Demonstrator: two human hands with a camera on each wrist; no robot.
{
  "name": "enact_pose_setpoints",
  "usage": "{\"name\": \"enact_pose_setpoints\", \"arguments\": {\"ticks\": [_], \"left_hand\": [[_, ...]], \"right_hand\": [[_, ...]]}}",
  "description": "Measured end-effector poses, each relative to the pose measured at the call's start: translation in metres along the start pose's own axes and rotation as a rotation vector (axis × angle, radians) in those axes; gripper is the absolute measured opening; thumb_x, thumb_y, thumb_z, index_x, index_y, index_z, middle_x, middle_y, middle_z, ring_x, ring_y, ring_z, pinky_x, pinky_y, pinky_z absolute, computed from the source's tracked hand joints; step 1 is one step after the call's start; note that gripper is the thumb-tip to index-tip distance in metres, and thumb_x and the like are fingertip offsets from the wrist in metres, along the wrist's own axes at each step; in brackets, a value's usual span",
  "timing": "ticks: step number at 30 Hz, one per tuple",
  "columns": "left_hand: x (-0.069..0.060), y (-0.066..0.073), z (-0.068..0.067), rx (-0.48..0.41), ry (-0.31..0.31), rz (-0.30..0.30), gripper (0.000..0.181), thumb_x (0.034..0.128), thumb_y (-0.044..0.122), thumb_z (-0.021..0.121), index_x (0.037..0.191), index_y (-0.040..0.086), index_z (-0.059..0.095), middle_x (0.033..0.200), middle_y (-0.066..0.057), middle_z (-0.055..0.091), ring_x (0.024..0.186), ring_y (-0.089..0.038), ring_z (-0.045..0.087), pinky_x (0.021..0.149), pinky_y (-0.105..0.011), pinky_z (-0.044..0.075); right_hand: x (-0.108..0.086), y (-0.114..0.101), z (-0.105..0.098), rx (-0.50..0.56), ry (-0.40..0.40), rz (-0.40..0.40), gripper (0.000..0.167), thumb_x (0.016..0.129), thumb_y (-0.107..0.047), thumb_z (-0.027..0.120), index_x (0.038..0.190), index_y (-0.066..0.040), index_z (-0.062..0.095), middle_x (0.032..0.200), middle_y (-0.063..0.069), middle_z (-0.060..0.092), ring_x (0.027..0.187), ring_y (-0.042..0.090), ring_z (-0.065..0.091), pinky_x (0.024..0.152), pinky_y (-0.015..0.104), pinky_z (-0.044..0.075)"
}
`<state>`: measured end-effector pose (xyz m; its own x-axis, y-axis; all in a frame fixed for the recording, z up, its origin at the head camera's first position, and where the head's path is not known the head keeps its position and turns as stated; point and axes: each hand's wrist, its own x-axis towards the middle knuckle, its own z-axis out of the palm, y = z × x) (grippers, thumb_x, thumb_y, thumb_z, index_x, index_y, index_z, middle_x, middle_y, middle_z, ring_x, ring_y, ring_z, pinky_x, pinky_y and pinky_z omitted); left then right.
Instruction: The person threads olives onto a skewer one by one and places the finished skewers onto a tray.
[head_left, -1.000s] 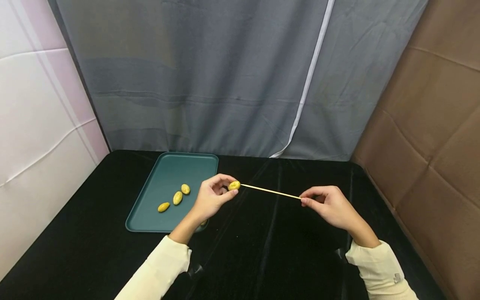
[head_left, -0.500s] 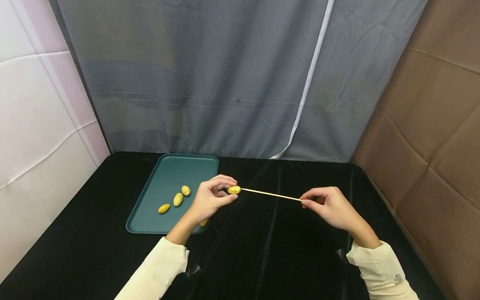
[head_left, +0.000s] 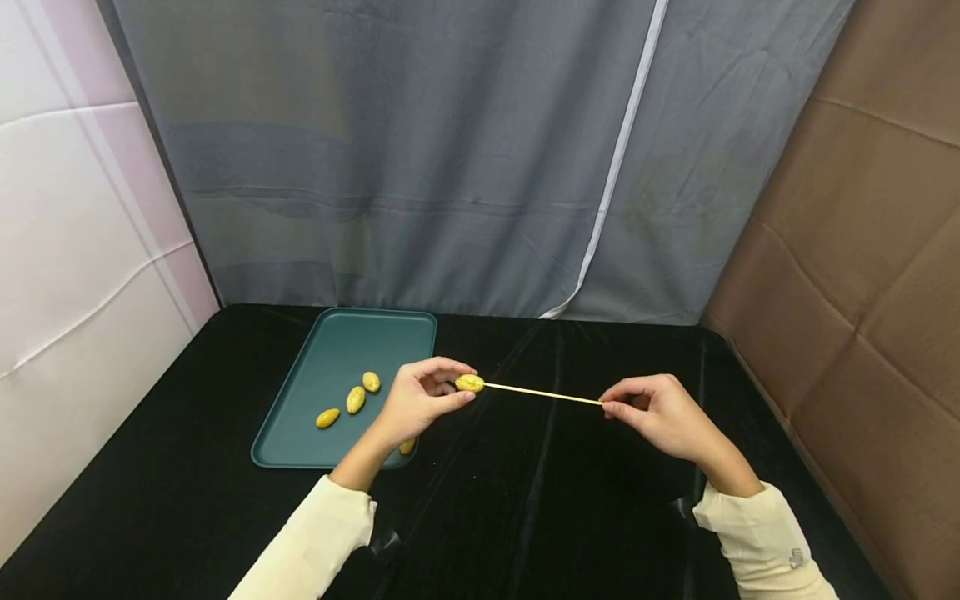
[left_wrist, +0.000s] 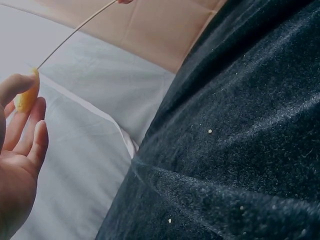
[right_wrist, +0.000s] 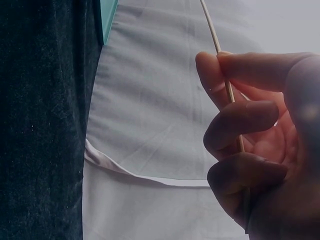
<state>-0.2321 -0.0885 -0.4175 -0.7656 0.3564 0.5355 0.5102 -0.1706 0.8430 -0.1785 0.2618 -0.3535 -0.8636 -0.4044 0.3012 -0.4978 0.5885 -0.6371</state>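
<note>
A small yellow oval piece (head_left: 469,382) is pinched between the thumb and fingers of my left hand (head_left: 416,400). From its right end a thin wooden stick (head_left: 543,392) runs to my right hand (head_left: 663,417), which grips it between thumb and fingertips. In the left wrist view the stick (left_wrist: 75,31) meets the top of the yellow piece (left_wrist: 28,95), held by the left hand (left_wrist: 20,150). The right wrist view shows the stick (right_wrist: 212,31) passing behind the curled fingers of the right hand (right_wrist: 260,120). Whether its tip is inside the piece cannot be told.
A green tray (head_left: 330,333) lies left on the black-covered table (head_left: 525,517), with several yellow pieces on it, one partly hidden by the left wrist. A grey curtain (head_left: 450,167) stands behind, a brown panel (head_left: 847,275) at right and a pale one (head_left: 82,250) at left.
The yellow piece and the stick's left end have moved slightly down in the head view, and the piece looks turned more lengthwise to the stick. The right hand has barely moved.
</note>
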Motion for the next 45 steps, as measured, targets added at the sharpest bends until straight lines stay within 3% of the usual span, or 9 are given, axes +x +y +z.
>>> {"name": "enact_pose_setpoints", "arguments": {"ticks": [6, 11, 13, 15, 23, 29, 37, 41, 45], "left_hand": [[0.0, 0.0, -0.001, 0.093, 0.017, 0.04, 0.026, 0.077, -0.013, 0.077, 0.102, -0.006, 0.071, 0.099, -0.015, 0.072, 0.078, -0.012, 0.064, 0.062, -0.021, 0.051], [0.001, -0.003, 0.003, 0.115, 0.064, 0.107, 0.026, 0.0739, -0.015, 0.078, 0.098, -0.007, 0.071, 0.103, -0.021, 0.068, 0.086, -0.011, 0.064, 0.056, -0.019, 0.048], [0.001, -0.004, 0.005, 0.097, 0.101, 0.1, 0.029, 0.0741, -0.016, 0.078, 0.101, -0.008, 0.07, 0.103, -0.023, 0.068, 0.084, -0.01, 0.065, 0.054, -0.019, 0.05], [0.001, -0.005, 0.007, 0.056, 0.14, 0.074, 0.032, 0.0744, -0.017, 0.077, 0.105, -0.01, 0.068, 0.105, -0.026, 0.067, 0.084, -0.009, 0.067, 0.055, -0.02, 0.053], [0.003, -0.002, 0.012, -0.159, 0.235, -0.015, 0.032, 0.0771, -0.02, 0.071, 0.106, -0.022, 0.058, 0.111, -0.011, 0.07, 0.097, -0.013, 0.07, 0.082, -0.027, 0.057], [0.003, 0.001, 0.014, -0.318, 0.299, -0.158, 0.035, 0.0796, -0.022, 0.067, 0.106, 0.001, 0.07, 0.104, -0.004, 0.073, 0.097, -0.015, 0.071, 0.084, -0.029, 0.056], [0.001, -0.001, 0.017, -0.498, 0.242, -0.227, 0.042, 0.084, -0.024, 0.059, 0.097, 0.013, 0.074, 0.101, -0.003, 0.075, 0.088, -0.013, 0.072, 0.073, -0.025, 0.058], [0.0, -0.002, 0.018, -0.512, 0.249, -0.256, 0.037, 0.0825, -0.019, 0.066, 0.095, 0.015, 0.074, 0.096, -0.001, 0.075, 0.084, -0.011, 0.07, 0.07, -0.021, 0.057], [0.001, -0.001, 0.019, -0.477, 0.259, -0.34, 0.04, 0.0839, -0.017, 0.065, 0.088, 0.021, 0.075, 0.091, 0.002, 0.075, 0.074, -0.009, 0.065, 0.059, -0.019, 0.052]], "right_hand": [[-0.001, 0.0, 0.0, -0.003, 0.02, -0.068, 0.013, 0.087, -0.001, 0.074, 0.089, -0.014, 0.076, 0.078, -0.007, 0.07, 0.058, 0.005, 0.054, 0.049, 0.023, 0.044], [0.0, 0.0, 0.007, -0.029, 0.085, -0.168, 0.015, 0.085, 0.002, 0.074, 0.089, -0.013, 0.075, 0.077, -0.007, 0.069, 0.059, 0.006, 0.053, 0.049, 0.022, 0.044], [0.001, 0.001, 0.011, -0.046, 0.114, -0.197, 0.017, 0.085, 0.003, 0.074, 0.089, -0.013, 0.075, 0.078, -0.008, 0.067, 0.06, 0.005, 0.052, 0.05, 0.021, 0.044], [0.002, 0.001, 0.014, -0.063, 0.141, -0.206, 0.018, 0.084, 0.004, 0.074, 0.09, -0.013, 0.075, 0.078, -0.008, 0.067, 0.06, 0.006, 0.052, 0.05, 0.021, 0.043], [0.003, -0.001, 0.02, -0.093, 0.214, -0.224, 0.018, 0.084, 0.005, 0.073, 0.09, -0.012, 0.075, 0.08, -0.007, 0.067, 0.062, 0.005, 0.052, 0.052, 0.019, 0.043], [0.003, -0.001, 0.02, -0.089, 0.214, -0.249, 0.019, 0.084, 0.006, 0.073, 0.09, -0.012, 0.075, 0.079, -0.008, 0.065, 0.059, 0.004, 0.049, 0.051, 0.018, 0.04], [0.0, -0.002, 0.023, -0.036, 0.203, -0.276, 0.019, 0.084, 0.006, 0.074, 0.091, -0.012, 0.075, 0.08, -0.005, 0.067, 0.06, 0.007, 0.052, 0.051, 0.017, 0.041], [0.001, -0.003, 0.025, -0.031, 0.199, -0.273, 0.018, 0.085, 0.004, 0.073, 0.09, -0.013, 0.075, 0.079, -0.006, 0.067, 0.059, 0.008, 0.051, 0.05, 0.016, 0.04], [0.001, -0.002, 0.027, -0.045, 0.19, -0.251, 0.019, 0.085, 0.004, 0.074, 0.089, -0.014, 0.075, 0.078, -0.008, 0.067, 0.058, 0.007, 0.05, 0.05, 0.017, 0.04]]}}
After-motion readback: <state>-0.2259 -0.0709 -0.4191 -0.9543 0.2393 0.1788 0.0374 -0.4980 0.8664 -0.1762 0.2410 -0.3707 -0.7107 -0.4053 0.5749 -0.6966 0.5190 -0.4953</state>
